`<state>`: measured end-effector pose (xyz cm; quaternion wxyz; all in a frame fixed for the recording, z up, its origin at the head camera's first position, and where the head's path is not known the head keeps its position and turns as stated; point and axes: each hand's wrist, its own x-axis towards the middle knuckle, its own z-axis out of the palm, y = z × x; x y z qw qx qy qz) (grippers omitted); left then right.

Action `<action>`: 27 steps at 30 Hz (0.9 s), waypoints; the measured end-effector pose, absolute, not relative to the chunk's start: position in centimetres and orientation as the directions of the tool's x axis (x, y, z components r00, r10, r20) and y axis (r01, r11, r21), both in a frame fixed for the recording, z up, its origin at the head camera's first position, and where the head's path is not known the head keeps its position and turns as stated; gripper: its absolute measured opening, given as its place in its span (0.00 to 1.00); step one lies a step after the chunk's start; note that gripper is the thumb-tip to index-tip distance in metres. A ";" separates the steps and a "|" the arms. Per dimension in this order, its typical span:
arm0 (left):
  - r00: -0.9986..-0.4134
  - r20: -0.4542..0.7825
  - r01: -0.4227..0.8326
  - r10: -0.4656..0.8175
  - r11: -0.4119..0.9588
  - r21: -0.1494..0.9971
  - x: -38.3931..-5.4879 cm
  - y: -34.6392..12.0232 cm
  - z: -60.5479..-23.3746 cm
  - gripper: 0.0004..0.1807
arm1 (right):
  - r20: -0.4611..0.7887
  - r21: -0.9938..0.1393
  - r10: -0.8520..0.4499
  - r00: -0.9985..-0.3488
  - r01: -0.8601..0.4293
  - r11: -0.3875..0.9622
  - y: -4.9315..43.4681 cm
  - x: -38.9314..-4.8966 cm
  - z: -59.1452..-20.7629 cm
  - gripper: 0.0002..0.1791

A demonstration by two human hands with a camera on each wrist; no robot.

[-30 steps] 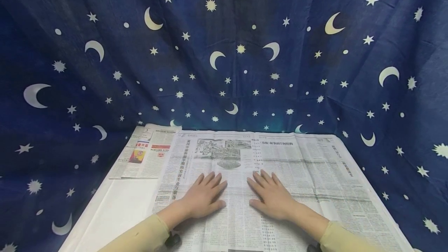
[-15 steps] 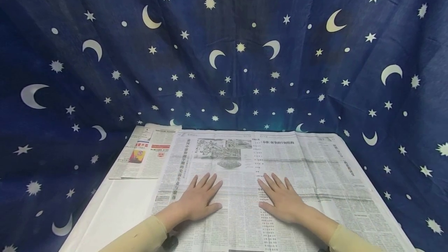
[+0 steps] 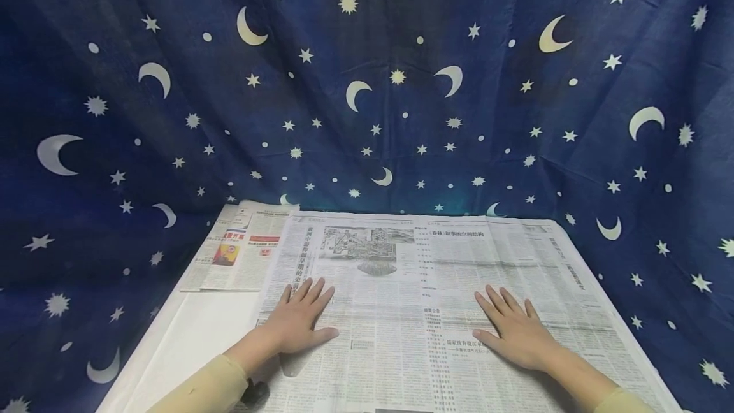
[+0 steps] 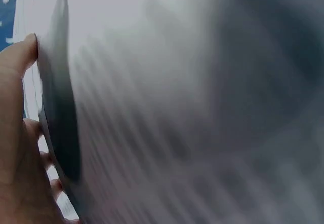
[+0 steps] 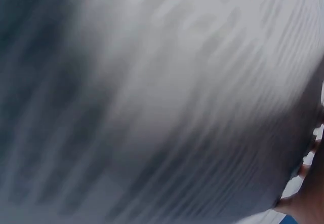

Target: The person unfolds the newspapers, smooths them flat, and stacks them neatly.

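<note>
The open newspaper (image 3: 447, 292) lies spread flat across the white tabletop (image 3: 189, 336), its top edge near the back and its printed columns running toward me. My left hand (image 3: 298, 324) rests palm down on the sheet's left part, close to the left edge, with the fingers straight and slightly fanned and the thumb out to the side. My right hand (image 3: 516, 330) lies flat on the right half in the same way, fingers straight and a little apart, pointing away from me. The two hands are well apart, with the middle fold of the paper between them. In both wrist views the print fills the picture as a grey blur, and only the edge of my left hand (image 4: 15, 148) and a sliver of my right hand (image 5: 309, 193) show against it. A second, folded newspaper (image 3: 241, 247) lies at the back left of the tabletop, partly under the open sheet. A dark blue cloth (image 3: 367, 81) with moons and stars hangs behind and around the tabletop.
</note>
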<state>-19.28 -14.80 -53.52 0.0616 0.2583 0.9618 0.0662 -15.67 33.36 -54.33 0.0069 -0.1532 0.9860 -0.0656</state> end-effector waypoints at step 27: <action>-0.985 0.121 -0.080 -0.120 0.953 0.293 -23.2 -30.3 -52.1 0.41 | -0.006 -0.252 -0.254 -0.967 -0.244 0.936 41.8 -14.2 -54.1 0.40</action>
